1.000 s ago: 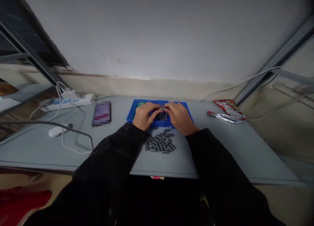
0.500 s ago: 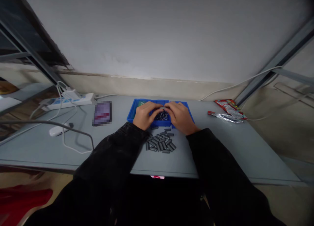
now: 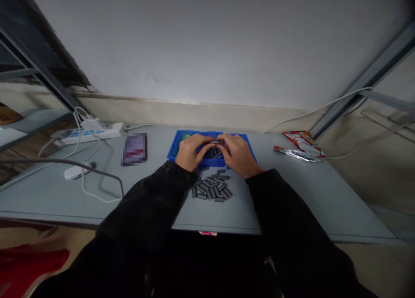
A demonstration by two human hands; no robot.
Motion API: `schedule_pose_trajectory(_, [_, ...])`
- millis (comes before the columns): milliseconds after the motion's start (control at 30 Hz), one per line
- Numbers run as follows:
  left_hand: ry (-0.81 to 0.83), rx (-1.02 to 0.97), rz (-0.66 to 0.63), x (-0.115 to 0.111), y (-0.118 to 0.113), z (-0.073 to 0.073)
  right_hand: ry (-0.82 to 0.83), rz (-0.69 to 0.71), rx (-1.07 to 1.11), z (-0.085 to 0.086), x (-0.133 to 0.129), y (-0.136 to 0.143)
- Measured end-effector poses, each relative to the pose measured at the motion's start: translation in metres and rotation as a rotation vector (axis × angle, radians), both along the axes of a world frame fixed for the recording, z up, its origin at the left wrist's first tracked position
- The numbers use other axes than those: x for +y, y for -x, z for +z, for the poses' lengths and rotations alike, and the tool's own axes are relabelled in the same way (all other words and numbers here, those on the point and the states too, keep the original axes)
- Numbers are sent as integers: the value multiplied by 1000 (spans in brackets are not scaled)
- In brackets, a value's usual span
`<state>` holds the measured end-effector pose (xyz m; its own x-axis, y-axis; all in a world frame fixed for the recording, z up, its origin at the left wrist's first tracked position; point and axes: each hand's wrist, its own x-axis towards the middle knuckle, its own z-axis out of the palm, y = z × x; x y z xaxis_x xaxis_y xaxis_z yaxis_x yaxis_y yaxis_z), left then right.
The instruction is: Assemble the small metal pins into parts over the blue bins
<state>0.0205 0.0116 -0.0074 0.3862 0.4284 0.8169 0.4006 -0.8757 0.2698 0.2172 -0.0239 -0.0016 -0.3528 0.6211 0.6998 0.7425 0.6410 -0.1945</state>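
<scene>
Between the fingertips of my left hand (image 3: 191, 152) and my right hand (image 3: 237, 154) is a small dark grey cylinder (image 3: 215, 142). Both hands are closed in a pinch, one at each end of it. They are above a blue compartment box (image 3: 171, 154), whose middle compartment holds many small shiny metal pins (image 3: 214, 153). Something green and clear lies in the left compartment; my right hand covers most of the right one. On the table in front of the box lies a loose pile of similar grey cylinders (image 3: 212, 189).
A white power strip (image 3: 94, 135) with cables and a white mouse-like object (image 3: 76, 172) lie at the left. Nearer the box is a blurred purple packet (image 3: 135, 149). Red and silver wrappers (image 3: 303, 144) rest at the right, by a metal post. A wall stands behind the table.
The grey cylinder between my fingertips shows more plainly now. My hands have hardly moved, and the pile and box are as before.
</scene>
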Motion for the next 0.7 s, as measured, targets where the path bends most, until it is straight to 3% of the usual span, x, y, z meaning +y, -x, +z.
schedule_pose_trajectory(700, [-3, -4, -2, 0, 0, 0, 24, 14, 6, 1, 0, 0])
